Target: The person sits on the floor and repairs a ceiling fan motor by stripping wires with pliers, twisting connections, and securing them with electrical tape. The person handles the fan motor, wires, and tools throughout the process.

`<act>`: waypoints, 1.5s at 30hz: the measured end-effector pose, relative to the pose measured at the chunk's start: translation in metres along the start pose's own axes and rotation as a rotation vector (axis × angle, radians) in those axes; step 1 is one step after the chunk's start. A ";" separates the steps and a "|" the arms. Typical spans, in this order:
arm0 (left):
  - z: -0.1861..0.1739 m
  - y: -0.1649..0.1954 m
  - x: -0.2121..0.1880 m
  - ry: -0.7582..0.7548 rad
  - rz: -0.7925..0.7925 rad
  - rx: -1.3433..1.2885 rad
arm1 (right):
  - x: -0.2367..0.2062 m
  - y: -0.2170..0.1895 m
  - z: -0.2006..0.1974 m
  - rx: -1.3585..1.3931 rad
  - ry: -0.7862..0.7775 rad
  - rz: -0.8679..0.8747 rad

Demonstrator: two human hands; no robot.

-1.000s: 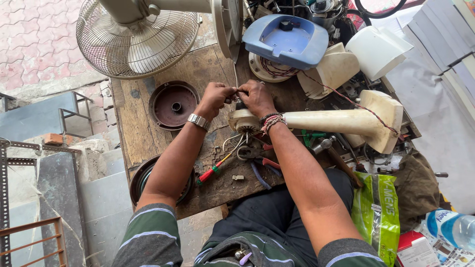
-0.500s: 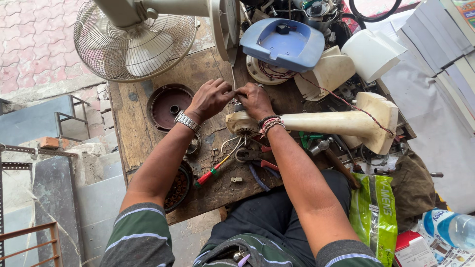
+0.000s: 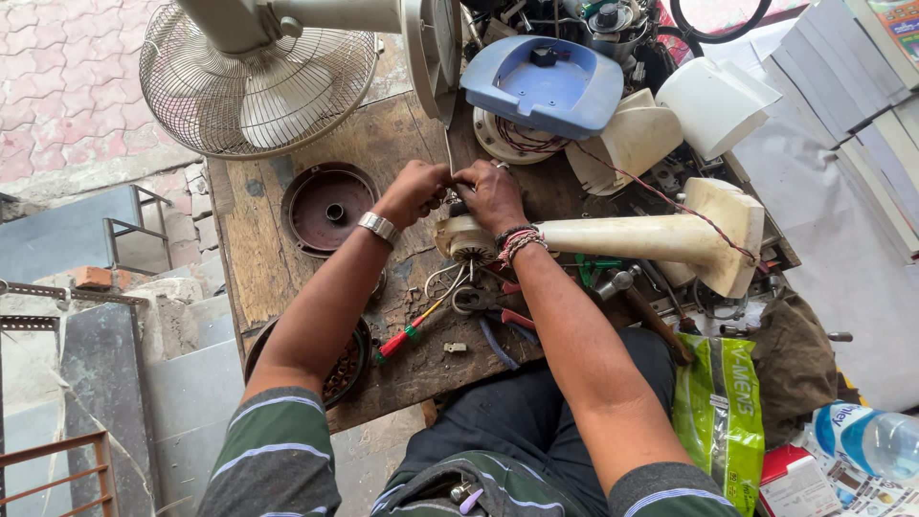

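My left hand and my right hand meet fingertip to fingertip over the end of a cream fan neck piece that lies across the wooden workbench. Both pinch something small at its round motor end; what exactly is hidden by my fingers. White wires hang from that end. A metal watch is on my left wrist, thread bands on my right. A red and green screwdriver and pliers lie just below my hands.
A round brown motor cover lies left of my hands. A fan guard stands at the back left, a blue fan base and cream shells at the back right. A green bag and a water bottle sit lower right.
My view has shifted slightly; both hands stay together at the motor end of the cream piece, with fingers working in small movements.
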State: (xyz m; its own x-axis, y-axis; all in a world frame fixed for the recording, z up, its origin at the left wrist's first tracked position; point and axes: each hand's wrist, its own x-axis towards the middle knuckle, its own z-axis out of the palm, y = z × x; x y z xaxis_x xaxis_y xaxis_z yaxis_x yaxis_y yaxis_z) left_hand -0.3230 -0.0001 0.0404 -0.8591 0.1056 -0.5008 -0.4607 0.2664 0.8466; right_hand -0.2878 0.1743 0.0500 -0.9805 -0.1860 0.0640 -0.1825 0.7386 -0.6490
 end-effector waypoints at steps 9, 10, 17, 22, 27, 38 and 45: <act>-0.023 0.014 -0.048 0.346 1.341 1.196 | 0.001 -0.003 -0.003 0.009 -0.004 0.000; -0.023 0.015 -0.051 0.340 1.364 1.238 | 0.001 -0.002 -0.002 0.008 -0.011 0.019; -0.005 0.013 -0.029 0.180 0.700 1.053 | 0.000 0.002 0.001 -0.023 0.042 -0.051; -0.003 0.006 -0.016 -0.047 0.087 0.047 | -0.004 0.001 -0.002 0.027 0.099 -0.105; -0.012 0.002 -0.040 0.245 0.858 0.533 | -0.006 -0.003 -0.005 0.040 0.099 -0.112; -0.002 -0.025 -0.032 0.206 0.872 0.627 | -0.012 0.003 -0.004 -0.072 0.172 -0.276; 0.013 -0.011 -0.004 0.212 0.281 0.154 | -0.010 0.003 -0.004 -0.102 0.176 -0.283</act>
State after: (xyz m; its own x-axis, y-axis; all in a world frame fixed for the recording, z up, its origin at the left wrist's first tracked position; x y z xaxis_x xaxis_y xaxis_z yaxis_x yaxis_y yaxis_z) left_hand -0.3115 0.0090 0.0306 -0.9816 -0.0009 -0.1909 -0.1755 0.3973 0.9008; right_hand -0.2786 0.1811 0.0501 -0.8860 -0.2844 0.3662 -0.4464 0.7366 -0.5081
